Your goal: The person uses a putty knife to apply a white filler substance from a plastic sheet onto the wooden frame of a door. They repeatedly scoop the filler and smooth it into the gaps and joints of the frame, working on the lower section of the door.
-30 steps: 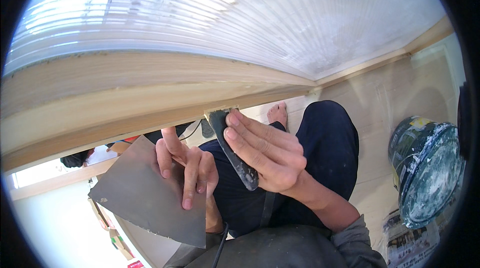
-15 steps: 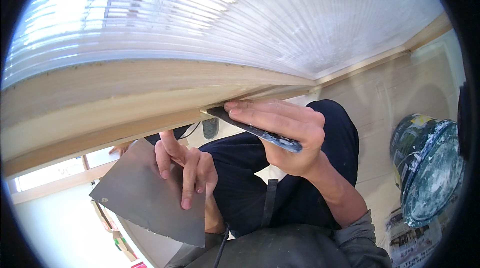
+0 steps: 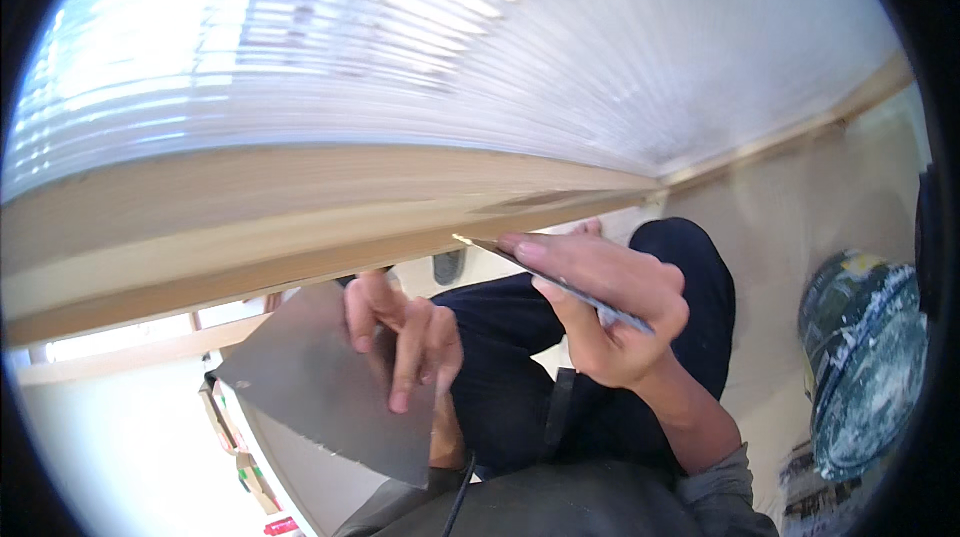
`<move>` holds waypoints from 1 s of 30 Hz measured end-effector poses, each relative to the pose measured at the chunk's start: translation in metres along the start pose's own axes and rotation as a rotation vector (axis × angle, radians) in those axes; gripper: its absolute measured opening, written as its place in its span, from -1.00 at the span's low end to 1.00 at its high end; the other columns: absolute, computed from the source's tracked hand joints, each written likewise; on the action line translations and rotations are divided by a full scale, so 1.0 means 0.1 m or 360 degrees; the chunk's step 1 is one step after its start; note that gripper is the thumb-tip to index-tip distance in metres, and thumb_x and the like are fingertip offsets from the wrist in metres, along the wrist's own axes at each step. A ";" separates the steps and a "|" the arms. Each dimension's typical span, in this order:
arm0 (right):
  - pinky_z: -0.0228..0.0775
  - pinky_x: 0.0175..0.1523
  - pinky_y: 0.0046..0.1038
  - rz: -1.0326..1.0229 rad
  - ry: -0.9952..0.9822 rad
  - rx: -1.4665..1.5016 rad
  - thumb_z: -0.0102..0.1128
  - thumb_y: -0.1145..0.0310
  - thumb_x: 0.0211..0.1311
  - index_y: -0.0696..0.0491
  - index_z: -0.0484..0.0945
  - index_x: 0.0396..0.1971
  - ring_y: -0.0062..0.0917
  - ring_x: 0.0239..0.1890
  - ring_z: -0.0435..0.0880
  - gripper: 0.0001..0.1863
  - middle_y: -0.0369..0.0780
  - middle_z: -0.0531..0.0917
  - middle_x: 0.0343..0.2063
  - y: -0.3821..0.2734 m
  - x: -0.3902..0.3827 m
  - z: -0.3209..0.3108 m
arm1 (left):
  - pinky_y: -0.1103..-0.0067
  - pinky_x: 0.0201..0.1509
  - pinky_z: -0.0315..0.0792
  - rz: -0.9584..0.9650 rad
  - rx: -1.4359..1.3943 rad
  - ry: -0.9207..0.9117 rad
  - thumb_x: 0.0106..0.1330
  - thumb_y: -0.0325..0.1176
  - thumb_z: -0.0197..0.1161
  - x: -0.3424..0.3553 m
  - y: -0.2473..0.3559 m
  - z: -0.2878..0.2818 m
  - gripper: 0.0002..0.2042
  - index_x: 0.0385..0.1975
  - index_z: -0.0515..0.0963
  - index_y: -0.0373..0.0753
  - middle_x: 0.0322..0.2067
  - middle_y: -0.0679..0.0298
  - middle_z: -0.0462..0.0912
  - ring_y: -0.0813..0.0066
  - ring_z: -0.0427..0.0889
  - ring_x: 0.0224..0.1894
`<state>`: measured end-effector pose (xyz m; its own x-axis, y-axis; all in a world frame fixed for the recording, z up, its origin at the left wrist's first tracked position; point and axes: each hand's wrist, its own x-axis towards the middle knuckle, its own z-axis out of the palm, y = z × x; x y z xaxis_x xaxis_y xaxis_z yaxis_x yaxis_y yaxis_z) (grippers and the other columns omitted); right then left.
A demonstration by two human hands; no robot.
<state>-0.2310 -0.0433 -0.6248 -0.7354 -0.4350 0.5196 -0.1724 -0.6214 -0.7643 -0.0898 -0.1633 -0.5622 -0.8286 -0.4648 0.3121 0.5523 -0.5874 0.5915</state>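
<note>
the thin, dark, flat blade (image 3: 570,288) looks light and stiff, perhaps a little springy, and is likely best pinched along its middle, clear of the pale paste (image 3: 460,239) at its tip. the person's right hand (image 3: 625,302) holds it so, fingers above and thumb below, the tip by the lower edge of a pale wooden beam (image 3: 250,237), contact unclear. the broad, smooth grey sheet (image 3: 310,377) seems light, stiffish and perhaps slippery; the left hand (image 3: 415,342) grips its right side, 2 or more fingers across its face. above the beam spreads a ribbed translucent panel (image 3: 600,57); at right a white-smeared green tub (image 3: 870,367) sits near printed newspaper (image 3: 820,492) on the pale floor (image 3: 770,207)
</note>
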 end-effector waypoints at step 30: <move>0.62 -0.09 -0.38 -0.0460 0.0134 -0.0471 0.38 0.45 0.03 0.31 0.60 -0.19 -0.23 -0.16 0.72 -0.66 0.03 0.69 -0.27 -0.44 0.29 0.48 | 0.67 -0.64 0.27 -0.0172 -0.0051 -0.0195 0.45 -0.17 -0.07 0.03 0.10 -0.09 -0.74 -0.41 0.29 -0.22 0.27 0.09 0.30 0.42 0.65 -0.67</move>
<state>-0.2138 -0.0600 -0.5581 -0.6780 -0.2079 0.7051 -0.5512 -0.4908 -0.6747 -0.0862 -0.1768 -0.5621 -0.8872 -0.3144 0.3376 0.4603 -0.6516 0.6030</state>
